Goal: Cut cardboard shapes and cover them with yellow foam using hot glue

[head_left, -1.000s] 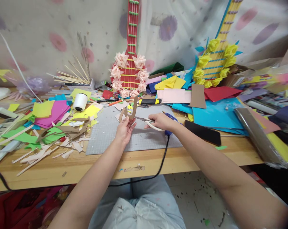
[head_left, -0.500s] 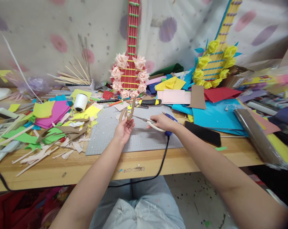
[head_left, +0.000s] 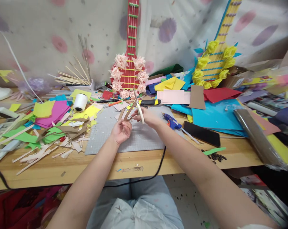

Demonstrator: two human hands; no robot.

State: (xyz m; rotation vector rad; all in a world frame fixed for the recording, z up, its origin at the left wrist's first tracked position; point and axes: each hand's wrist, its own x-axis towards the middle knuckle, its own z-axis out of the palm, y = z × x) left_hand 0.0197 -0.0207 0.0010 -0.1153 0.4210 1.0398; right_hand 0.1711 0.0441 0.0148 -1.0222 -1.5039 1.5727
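The left hand (head_left: 122, 130) has its grip closed on a brown strip (head_left: 129, 112), pinched low between thumb and fingers so that the upper lengths rise free above the knuckles. Holding it by the bottom probably leaves the edges within reach of a tool and the fingers out of its path. The right hand (head_left: 147, 116) has its grip wrapped around the pale handles of a pair of scissors (head_left: 140, 114), whose blades point away from the body, close against the strip's upper part. Whether the blades are parted or touching the strip, I cannot tell. Both hands work just above a grey cutting mat (head_left: 141, 140), which likely guards the counter (head_left: 98, 168) beneath.

Just right of the mat's middle, a blue glue gun (head_left: 173, 122) lies beside the right forearm, its cord (head_left: 155, 171) hanging below the counter's front edge; that arm could snag it. Beyond it rest a black phone (head_left: 201, 133), a green strip (head_left: 214, 150) and some small dark pieces (head_left: 218, 156). Behind the hands, a yellow-and-black cutter (head_left: 150, 102) and a red paper guitar (head_left: 130, 79) limit forward room. Cut scraps (head_left: 43, 152) crowd the left side, while blue sheets (head_left: 218, 117) and a yellow guitar (head_left: 213, 65) fill the right.
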